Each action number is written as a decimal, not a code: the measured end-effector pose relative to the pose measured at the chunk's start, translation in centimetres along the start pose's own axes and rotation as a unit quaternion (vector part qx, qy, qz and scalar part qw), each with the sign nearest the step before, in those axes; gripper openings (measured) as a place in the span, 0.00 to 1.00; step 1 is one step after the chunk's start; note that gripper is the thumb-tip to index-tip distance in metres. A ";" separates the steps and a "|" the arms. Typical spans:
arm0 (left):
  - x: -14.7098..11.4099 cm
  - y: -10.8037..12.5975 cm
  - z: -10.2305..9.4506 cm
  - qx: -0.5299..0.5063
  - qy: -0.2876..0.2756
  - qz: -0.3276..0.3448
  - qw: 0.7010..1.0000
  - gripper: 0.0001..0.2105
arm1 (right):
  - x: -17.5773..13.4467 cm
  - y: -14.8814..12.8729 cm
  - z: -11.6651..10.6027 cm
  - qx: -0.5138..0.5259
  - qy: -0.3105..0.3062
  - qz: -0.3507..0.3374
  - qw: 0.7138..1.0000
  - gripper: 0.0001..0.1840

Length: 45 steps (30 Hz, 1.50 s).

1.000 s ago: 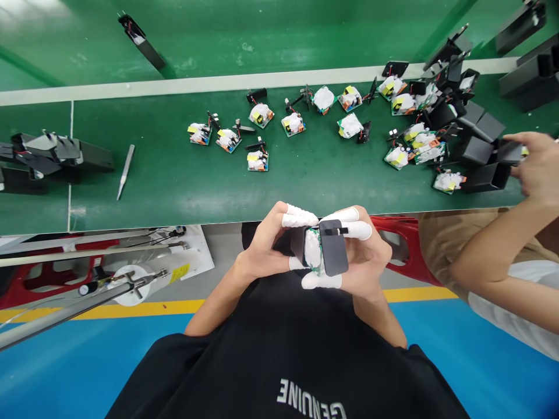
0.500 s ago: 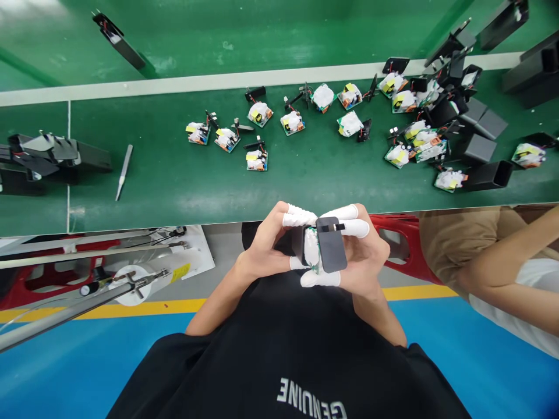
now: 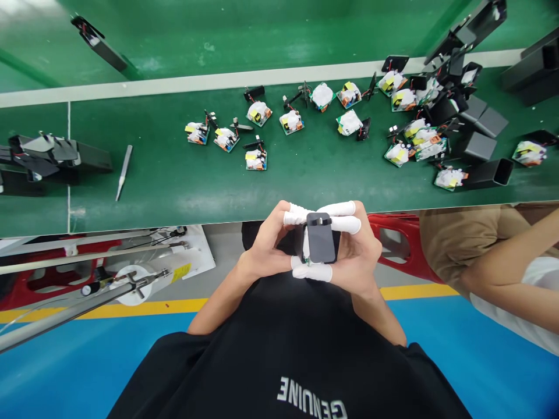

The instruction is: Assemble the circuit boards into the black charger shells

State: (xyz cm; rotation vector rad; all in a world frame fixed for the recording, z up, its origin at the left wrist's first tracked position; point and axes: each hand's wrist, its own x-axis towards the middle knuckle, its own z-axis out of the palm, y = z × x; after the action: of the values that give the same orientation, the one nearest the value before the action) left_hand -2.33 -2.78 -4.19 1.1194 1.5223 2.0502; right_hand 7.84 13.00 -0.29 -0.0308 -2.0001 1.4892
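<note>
In front of my chest, my left hand (image 3: 271, 243) is closed on a black plastic adapter housing (image 3: 299, 240), its thumb and fingers on opposite sides. White finger cots cover the fingertips of both hands. My right hand (image 3: 360, 247) grips a circuit board (image 3: 306, 244) with white filler, by its sides. Most of that board is hidden behind a flat black end cover (image 3: 322, 238) with small metal prongs at its top. The board's far end sits at or inside the housing's mouth; how deep, I cannot tell.
Several circuit boards (image 3: 257, 159) lie on the green bench (image 3: 174, 192). Black housings (image 3: 476, 145) are heaped at right, more adapters (image 3: 89, 156) at left near a pale slim tool (image 3: 124, 173). Behind, a belt (image 3: 262, 35) carries an adapter (image 3: 100, 46). A co-worker's arm (image 3: 510, 279) is at right.
My right hand has moved left toward my left hand, bringing the board and end cover closer to the housing. Adapters on the back belt have shifted left.
</note>
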 end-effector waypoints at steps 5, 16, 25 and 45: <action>0.1 -1.3 1.3 -0.050 0.069 -0.019 0.996 0.38 | -0.1 -0.6 -1.0 -0.230 0.035 -0.038 0.972 0.45; -0.6 -1.0 1.9 -0.051 0.129 -0.143 0.980 0.39 | -0.5 0.1 -3.8 -0.230 -0.142 -0.133 0.953 0.35; -1.4 0.5 0.7 -0.015 0.096 -0.147 0.984 0.39 | -0.8 3.2 -1.7 -0.010 -0.009 0.035 0.999 0.33; -0.8 0.8 1.8 -0.099 0.192 -0.251 0.944 0.23 | -1.7 3.6 2.4 0.220 0.177 0.311 0.908 0.21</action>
State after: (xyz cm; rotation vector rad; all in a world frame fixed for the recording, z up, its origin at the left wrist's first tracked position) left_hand -0.29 -2.48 -3.57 0.2185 1.5226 2.0561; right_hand 6.76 11.57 -4.61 -0.7540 -1.3772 2.1174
